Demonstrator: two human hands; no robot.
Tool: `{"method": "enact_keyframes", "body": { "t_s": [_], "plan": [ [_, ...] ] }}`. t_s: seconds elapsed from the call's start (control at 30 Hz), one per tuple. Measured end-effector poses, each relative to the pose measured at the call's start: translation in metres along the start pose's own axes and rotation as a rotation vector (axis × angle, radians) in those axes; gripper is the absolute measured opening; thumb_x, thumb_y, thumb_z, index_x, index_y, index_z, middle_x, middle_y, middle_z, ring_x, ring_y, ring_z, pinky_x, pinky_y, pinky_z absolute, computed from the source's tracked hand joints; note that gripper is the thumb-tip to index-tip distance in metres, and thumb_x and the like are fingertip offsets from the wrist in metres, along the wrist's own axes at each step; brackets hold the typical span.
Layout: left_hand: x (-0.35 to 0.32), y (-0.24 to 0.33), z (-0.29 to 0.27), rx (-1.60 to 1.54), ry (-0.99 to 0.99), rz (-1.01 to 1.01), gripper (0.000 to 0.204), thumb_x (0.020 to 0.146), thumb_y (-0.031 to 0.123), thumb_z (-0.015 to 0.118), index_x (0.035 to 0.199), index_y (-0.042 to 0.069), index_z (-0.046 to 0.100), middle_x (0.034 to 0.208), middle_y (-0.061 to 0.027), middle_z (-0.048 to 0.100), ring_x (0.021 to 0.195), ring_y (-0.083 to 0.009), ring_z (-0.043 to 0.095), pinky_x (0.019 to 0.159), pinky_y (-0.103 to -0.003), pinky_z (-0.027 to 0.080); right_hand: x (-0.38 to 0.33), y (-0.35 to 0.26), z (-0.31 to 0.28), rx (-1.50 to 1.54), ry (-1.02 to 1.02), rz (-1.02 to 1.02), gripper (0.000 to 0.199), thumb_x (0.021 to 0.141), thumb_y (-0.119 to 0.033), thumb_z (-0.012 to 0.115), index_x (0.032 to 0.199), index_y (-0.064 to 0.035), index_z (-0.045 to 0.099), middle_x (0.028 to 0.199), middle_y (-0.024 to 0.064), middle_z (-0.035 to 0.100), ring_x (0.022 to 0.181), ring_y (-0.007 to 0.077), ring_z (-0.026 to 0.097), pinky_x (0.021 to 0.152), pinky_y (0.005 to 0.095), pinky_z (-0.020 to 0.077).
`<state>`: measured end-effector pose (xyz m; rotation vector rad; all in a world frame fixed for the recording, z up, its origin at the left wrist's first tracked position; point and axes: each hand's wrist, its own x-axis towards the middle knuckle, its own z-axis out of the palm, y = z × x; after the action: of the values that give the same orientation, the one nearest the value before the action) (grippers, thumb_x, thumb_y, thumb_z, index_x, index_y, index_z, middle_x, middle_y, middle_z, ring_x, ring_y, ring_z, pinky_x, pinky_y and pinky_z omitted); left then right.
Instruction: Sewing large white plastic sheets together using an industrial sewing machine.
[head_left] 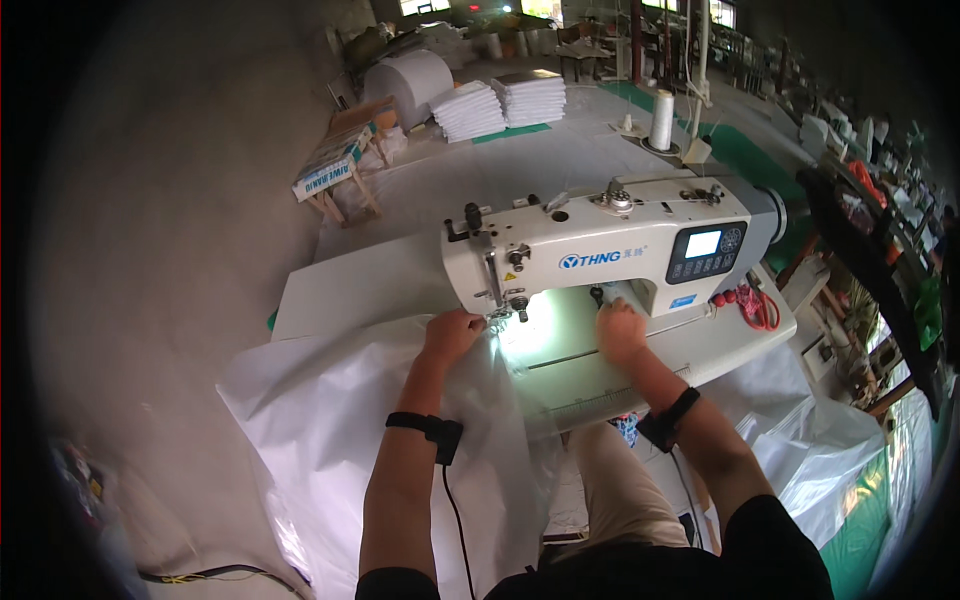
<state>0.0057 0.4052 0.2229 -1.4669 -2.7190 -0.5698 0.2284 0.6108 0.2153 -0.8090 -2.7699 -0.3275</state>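
A white sewing machine (pixel 600 235) with a lit work area stands across the table in front of me. My left hand (pixel 453 336) is closed beside the needle and presser foot (pixel 497 318), pinching the edge of a white plastic-like sheet (pixel 360 400). That sheet drapes over the table's front left and hangs down toward my lap. Under the machine's arm, my right hand (pixel 622 332) is closed near a small black knob (pixel 597 295). Something pale shows at its fingertips, too small to name. Both wrists wear black straps with cables.
Red-handled scissors (pixel 765 312) lie at the machine's right end. Behind it stand a white thread cone (pixel 661 122), stacks of folded white sheets (pixel 528 100) and a large white roll (pixel 410 85). More white sheeting (pixel 800 430) hangs at the right.
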Motion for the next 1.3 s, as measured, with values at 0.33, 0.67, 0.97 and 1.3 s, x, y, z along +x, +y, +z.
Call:
{"method": "enact_keyframes", "body": {
  "t_s": [0.33,0.67,0.97,1.3],
  "plan": [
    [-0.015,0.002,0.000,-0.145,0.080,-0.033,0.025,0.076,0.034,0.060,0.086,0.013,0.067,0.082,-0.0081,0.067,0.079,-0.0286,0.063,0.069,-0.040,0.049,-0.039,-0.113,-0.062,0.641,-0.006,0.000,0.021,0.087,-0.018,0.052,0.096,0.0003,0.048,0.088,0.0191,0.059,0.077,0.0366,0.062,0.062,0.0432,0.0502],
    [-0.015,0.000,0.013,-0.094,0.134,-0.138,0.018,0.076,0.028,0.055,0.083,0.013,0.062,0.077,-0.0093,0.066,0.074,-0.0303,0.064,0.066,-0.044,0.048,-0.013,-0.140,-0.025,0.388,0.190,-0.209,0.017,0.081,-0.011,0.052,0.094,-0.0004,0.048,0.081,0.0144,0.057,0.064,0.0281,0.062,0.052,0.0375,0.0497],
    [-0.026,0.000,0.006,-0.134,0.168,-0.190,0.019,0.077,0.030,0.057,0.085,0.013,0.060,0.076,-0.0086,0.065,0.075,-0.0281,0.064,0.066,-0.042,0.047,-0.004,-0.162,-0.031,0.167,0.115,-0.252,0.020,0.072,-0.003,0.057,0.090,0.0017,0.050,0.079,0.0127,0.056,0.065,0.0239,0.063,0.053,0.0328,0.0522],
    [-0.030,-0.002,0.012,-0.228,0.295,-0.183,0.016,0.076,0.026,0.059,0.080,0.010,0.058,0.074,-0.0096,0.064,0.070,-0.0291,0.063,0.064,-0.042,0.046,0.005,-0.162,-0.028,0.197,0.080,-0.221,0.012,0.071,-0.006,0.060,0.082,-0.0004,0.056,0.074,0.0110,0.062,0.064,0.0232,0.066,0.051,0.0308,0.0528]
  ]
}}
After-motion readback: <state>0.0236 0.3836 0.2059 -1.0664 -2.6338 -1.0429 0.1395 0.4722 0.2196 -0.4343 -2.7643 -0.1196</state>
